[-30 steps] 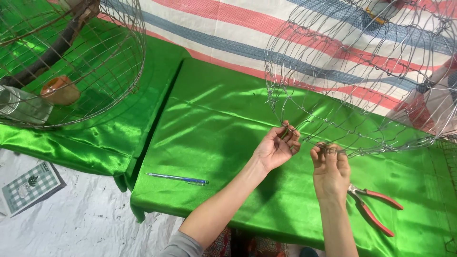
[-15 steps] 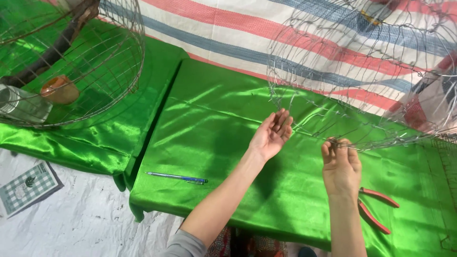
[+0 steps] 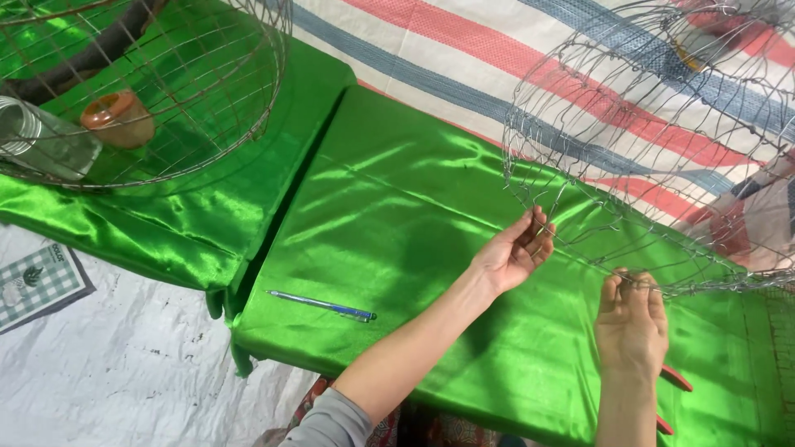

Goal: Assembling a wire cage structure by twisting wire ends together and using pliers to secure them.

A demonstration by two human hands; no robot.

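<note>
A round wire mesh frame [image 3: 662,124] stands tilted over a table covered in shiny green cloth [image 3: 397,215]. My left hand [image 3: 515,250] is palm up under the frame's lower rim, fingers lightly curled and touching the wire. My right hand [image 3: 632,321] pinches the same rim wire further right, fingers closed on it. Red-handled pliers [image 3: 675,381] lie on the cloth, mostly hidden under my right wrist.
A blue pen [image 3: 323,305] lies near the front edge of the cloth. A second wire mesh dome [image 3: 207,99] stands at the left over a glass jar [image 3: 41,145] and a clay cup [image 3: 120,116]. A striped tarp [image 3: 464,58] lies behind. A checked booklet [image 3: 37,281] lies on white sheeting.
Both hands have moved apart along the rim of the wire frame. My left hand has opened and turned palm up; my right hand has slid right, covering the pliers.
</note>
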